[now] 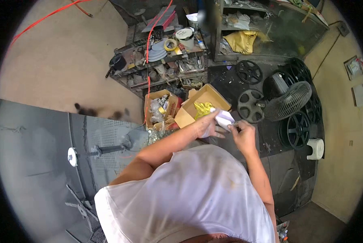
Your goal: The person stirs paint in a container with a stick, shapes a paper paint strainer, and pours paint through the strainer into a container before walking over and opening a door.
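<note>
A small white and pale purple item [225, 118] is between my two hands, over the near right corner of an open cardboard box. My left hand [208, 125] holds it by its left side, with some fingers stretched out below. The fingers of my right hand [243, 133] are pinched together at its lower right edge. In the cardboard box [214, 97] lies a crumpled yellow bag [203, 109], just left of the item. What the item is exactly cannot be made out.
Left of the box stands a carton of bagged parts [173, 107]. A cluttered shelf [135, 67] is behind. To the right are a fan [288, 101], several dark wheel rims [298, 130] and a white stool [317, 149]. A red hose [148, 89] hangs down at the left.
</note>
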{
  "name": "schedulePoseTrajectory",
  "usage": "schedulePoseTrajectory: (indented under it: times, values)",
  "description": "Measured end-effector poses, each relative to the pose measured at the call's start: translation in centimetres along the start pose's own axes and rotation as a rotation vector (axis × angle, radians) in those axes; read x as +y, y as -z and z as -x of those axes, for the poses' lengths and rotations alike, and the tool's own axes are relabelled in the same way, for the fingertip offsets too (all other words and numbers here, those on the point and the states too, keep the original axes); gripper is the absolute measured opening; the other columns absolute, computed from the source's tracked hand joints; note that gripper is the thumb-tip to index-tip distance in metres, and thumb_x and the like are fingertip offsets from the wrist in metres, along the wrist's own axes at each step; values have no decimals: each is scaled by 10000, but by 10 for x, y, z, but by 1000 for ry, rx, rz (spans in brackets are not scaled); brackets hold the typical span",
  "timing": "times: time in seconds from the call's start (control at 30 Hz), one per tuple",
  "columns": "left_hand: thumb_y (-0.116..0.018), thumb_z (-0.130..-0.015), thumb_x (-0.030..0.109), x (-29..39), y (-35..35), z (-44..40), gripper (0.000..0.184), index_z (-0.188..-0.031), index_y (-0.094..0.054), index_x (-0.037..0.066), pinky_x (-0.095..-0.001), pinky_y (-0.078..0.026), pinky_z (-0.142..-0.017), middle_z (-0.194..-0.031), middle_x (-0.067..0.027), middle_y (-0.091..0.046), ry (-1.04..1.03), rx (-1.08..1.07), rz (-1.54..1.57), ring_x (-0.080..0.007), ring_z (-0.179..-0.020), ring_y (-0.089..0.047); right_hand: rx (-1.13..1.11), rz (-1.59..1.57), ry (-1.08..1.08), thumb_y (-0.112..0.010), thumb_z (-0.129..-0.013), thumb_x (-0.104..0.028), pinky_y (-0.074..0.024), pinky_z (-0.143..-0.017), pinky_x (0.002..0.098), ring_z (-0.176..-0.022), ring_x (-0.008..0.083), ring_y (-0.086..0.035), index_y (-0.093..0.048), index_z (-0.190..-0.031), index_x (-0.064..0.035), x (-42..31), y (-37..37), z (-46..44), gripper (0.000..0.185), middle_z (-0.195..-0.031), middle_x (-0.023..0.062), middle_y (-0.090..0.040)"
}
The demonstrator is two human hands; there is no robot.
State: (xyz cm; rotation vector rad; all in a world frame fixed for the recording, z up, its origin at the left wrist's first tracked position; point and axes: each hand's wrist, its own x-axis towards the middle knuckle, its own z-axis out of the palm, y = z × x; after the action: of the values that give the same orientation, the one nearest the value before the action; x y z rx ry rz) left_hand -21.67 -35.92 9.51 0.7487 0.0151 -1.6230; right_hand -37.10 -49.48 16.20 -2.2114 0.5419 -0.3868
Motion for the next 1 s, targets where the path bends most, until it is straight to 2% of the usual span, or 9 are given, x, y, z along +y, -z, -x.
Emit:
schedulePoseTrajectory:
  times: [0.1, 0.13, 0.37, 0.43, 0.63, 0.7, 0.83, 0.93, 1.0]
  values:
    - [-537, -934, 676, 20, 31, 5, 693, -1422, -505, 185, -557, -423, -1065, -1385, -119, -575, -52, 158, -8, -297, -1248, -562, -38, 3, -26, -759, -838, -120, -528, -711, 441, -808, 400, -674, -720, -878, 31, -7, -48, -23, 161, -887, 215, -695]
    - [-545, -939, 669, 32, 41, 12, 636, -1373, -540, 204, -485, -491, -1004, -1297, -86, -630, -61, 196, 18, -249, -1138, -630, -140, 8, -72, -740, -855, -125, -537, -759, 446, -868, 414, -679, -718, -906, 47, -12, -60, -34, 180, -947, 230, -701]
    - [-599, -904, 679, 128, 136, 65, 716, -1362, -530, 133, -456, -506, -991, -1246, -115, -639, -11, 342, 59, -261, -1136, -626, -364, 18, 18, -723, -866, -139, -538, -790, 450, -887, 424, -675, -711, -921, 47, -70, -155, -114, 195, -956, 236, -698]
    - [-569, -947, 632, 141, 155, 74, 639, -1379, -517, 164, -531, -463, -1028, -1321, -108, -590, -74, 356, 66, -275, -1203, -590, -424, 124, -56, -731, -855, -148, -535, -757, 465, -846, 422, -673, -700, -872, 37, -80, -182, -128, 188, -908, 242, -689]
    - [-623, -934, 597, 177, 189, 85, 580, -1341, -552, 189, -458, -481, -962, -1300, -81, -614, -275, 188, 97, -260, -1189, -585, -90, 225, 109, -746, -848, -168, -524, -717, 481, -790, 421, -668, -695, -839, 21, -96, -216, -163, 195, -831, 223, -682]
    - [-572, -978, 554, 193, 178, 95, 562, -1346, -541, 130, -519, -461, -1043, -1321, -105, -607, -270, 189, 150, -293, -1224, -581, -111, 240, 32, -766, -837, -184, -531, -730, 461, -808, 423, -669, -695, -826, 24, -107, -215, -168, 220, -858, 225, -688]
    - [-530, -992, 561, 209, 189, 92, 596, -1382, -495, 111, -538, -431, -1089, -1348, -147, -588, -269, 116, 102, -317, -1259, -570, -224, -98, -69, -805, -813, -152, -534, -729, 404, -816, 343, -694, -724, -893, 30, -120, -205, -168, 215, -921, 203, -706]
    - [-505, -998, 572, 218, 188, 91, 618, -1431, -440, 136, -550, -420, -1099, -1372, -160, -573, -259, 70, 36, -328, -1288, -554, -92, -185, -10, -820, -779, -87, -454, -670, 304, -748, 174, -554, -769, -1048, -22, -111, -199, -168, 281, -868, 64, -612]
    - [-487, -1010, 558, 220, 179, 90, 618, -1468, -406, 151, -543, -426, -1101, -1387, -153, -563, -243, 42, 1, -323, -1312, -539, -80, -193, 2, -830, -762, -82, -440, -677, 297, -759, 170, -524, -777, -1049, -42, -112, -191, -168, 294, -856, 50, -571]
